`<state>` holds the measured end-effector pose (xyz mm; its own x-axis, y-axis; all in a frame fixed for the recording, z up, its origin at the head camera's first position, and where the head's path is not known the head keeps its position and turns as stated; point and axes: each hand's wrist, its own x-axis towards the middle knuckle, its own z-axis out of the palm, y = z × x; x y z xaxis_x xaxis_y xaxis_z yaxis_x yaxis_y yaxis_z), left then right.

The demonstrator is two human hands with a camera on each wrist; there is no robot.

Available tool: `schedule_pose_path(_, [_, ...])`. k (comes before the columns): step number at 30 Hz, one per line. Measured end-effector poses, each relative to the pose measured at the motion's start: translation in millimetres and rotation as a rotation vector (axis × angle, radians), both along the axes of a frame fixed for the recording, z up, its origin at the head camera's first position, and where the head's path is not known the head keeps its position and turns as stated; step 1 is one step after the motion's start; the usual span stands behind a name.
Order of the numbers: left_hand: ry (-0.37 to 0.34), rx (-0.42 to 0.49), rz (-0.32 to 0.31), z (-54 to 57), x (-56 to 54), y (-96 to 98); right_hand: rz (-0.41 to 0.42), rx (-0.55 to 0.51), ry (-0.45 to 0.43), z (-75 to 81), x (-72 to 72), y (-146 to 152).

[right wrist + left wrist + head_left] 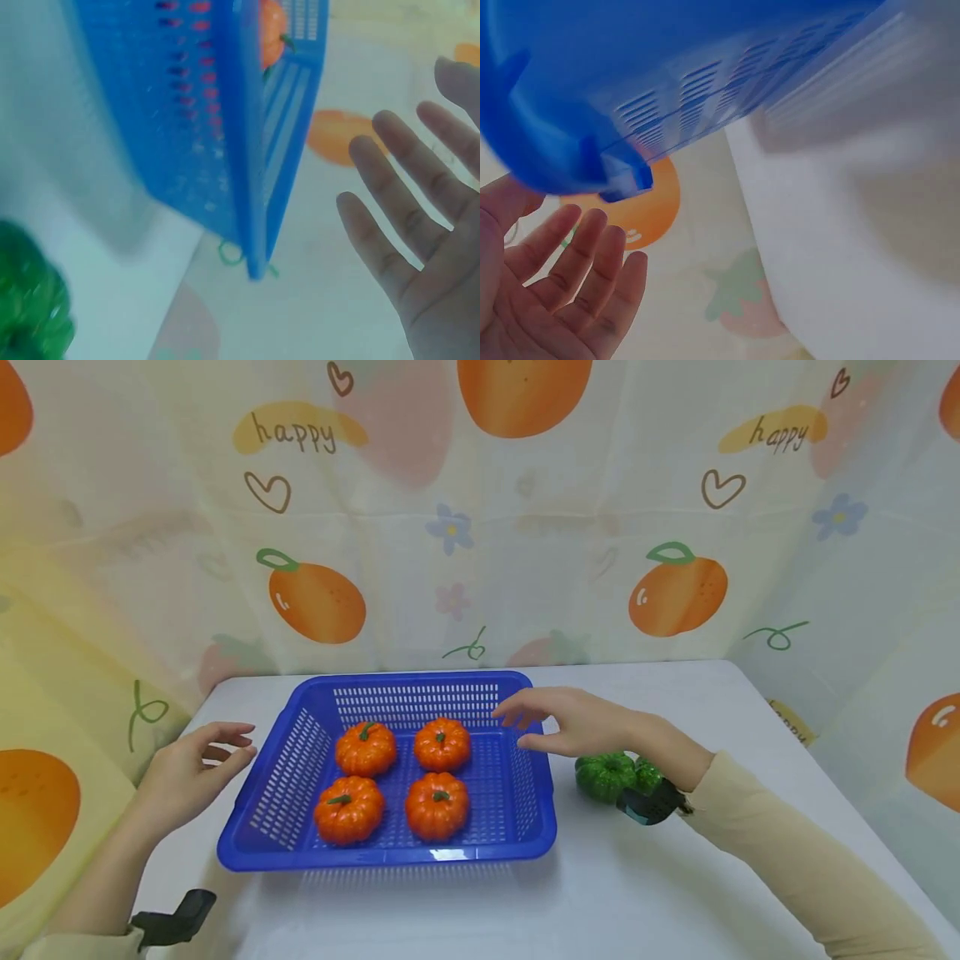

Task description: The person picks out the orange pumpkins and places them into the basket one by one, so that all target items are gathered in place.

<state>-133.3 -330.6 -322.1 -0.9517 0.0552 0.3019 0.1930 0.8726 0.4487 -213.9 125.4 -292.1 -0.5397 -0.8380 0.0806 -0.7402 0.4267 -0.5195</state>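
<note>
A blue plastic basket (360,860) holds several small orange pumpkins with green stems, among them one at the back left (366,750) and one at the front right (437,807). Just left of its rim is my left hand (183,777), fingers loosely bent and holding nothing. Whether the thumb touches the rim in the left wrist view cannot be told. My right hand (566,718) hovers over the basket's right rim, its fingers spread and apart from the basket wall (180,165) in the right wrist view. Beneath the right wrist lies a green pumpkin (602,777).
Another green item (647,772) sits beside the green pumpkin, partly hidden by the right wrist. Everything stands on a white table (600,893). A fruit-printed curtain (480,568) hangs behind the table's back edge and down both sides.
</note>
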Motion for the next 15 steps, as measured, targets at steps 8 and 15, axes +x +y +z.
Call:
schedule_pose_path(8, [0.029, -0.044, -0.056, 11.0, -5.8, -6.4, -0.098, -0.008, 0.073, -8.0, 0.8, 35])
schedule_pose_path(15, [0.069, -0.105, -0.068, 16.8, -10.4, -11.6, -0.168, 0.005, 0.174, -18.3, 0.9, 61])
